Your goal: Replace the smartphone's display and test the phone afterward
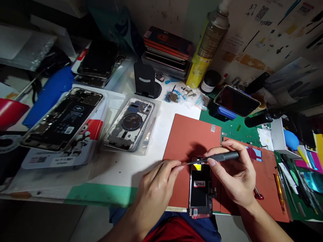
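Note:
My right hand [236,176] grips a screwdriver [222,157] by its dark handle, the thin shaft pointing left. The fingertips of my left hand [157,183] are pinched together at the tip of that shaft; whatever lies between them is too small to make out. Below both hands, a phone screen assembly [200,193] lies on the reddish-brown mat [176,195], with a small label on its dark back and a yellow patch near its upper end. Its lower end reaches the mat's front edge, and its top is partly hidden by the screwdriver and fingers.
Left are an opened phone with its battery showing [67,121] and a bare phone housing [128,124]. Behind stand a black phone stand [144,80], a spray can [209,47] and a propped phone [236,101]. Tweezers and other tools [300,188] lie at right.

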`<state>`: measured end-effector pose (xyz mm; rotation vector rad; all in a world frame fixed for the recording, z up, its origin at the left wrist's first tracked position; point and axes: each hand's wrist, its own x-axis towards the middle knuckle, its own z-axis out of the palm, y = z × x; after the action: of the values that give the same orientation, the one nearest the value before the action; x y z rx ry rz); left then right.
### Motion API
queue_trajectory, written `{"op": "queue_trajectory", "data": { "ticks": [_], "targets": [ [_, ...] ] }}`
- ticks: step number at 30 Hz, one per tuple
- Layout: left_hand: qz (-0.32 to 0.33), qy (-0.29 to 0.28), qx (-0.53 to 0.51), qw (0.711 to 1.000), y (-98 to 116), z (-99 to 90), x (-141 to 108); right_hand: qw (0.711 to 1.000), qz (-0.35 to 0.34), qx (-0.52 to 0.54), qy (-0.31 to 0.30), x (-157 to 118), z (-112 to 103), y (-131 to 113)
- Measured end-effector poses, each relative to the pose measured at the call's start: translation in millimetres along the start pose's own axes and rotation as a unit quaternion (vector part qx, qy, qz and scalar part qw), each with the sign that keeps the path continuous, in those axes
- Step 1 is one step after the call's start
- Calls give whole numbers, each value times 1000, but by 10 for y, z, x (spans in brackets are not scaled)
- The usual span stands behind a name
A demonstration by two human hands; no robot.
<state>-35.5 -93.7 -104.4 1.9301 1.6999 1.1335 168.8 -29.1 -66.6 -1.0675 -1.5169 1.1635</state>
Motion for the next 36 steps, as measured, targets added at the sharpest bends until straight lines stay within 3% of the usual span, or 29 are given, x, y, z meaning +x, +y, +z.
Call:
{"op": "queue_trajectory", "data": {
  "ticks": [6, 8, 10, 13, 15, 21, 26, 29, 36],
  "targets": [
    [1, 7, 1, 1000, -7, -4, 9, 998, -18, -32, 51, 15, -99, -104],
    [48, -2, 7, 999, -16, -24, 7, 990, -52, -89, 93, -34, -221, -191],
    [136, -27, 28, 990, -26, -49, 9, 971, -108, -178, 115, -109, -356, -279],
    [254, -81, 65, 962, -30, -61, 25, 943, -162, -285, 63, -212, -497, -359],
    [285, -112, 87, 948, -16, -40, 37, 941, -158, -299, 7, -250, -528, -361],
    [295, -144, 153, 932, 32, 75, 12, 947, -149, -281, -44, -233, -477, -287],
    [264, -157, 158, 939, 45, 120, -31, 939, -180, -283, -79, -181, -462, -276],
    [234, -169, 154, 945, 62, 121, -44, 930, -201, -301, -73, -169, -463, -263],
    [233, -175, 148, 945, 60, 128, -47, 937, -153, -310, -60, -161, -453, -279]
  ]
}}
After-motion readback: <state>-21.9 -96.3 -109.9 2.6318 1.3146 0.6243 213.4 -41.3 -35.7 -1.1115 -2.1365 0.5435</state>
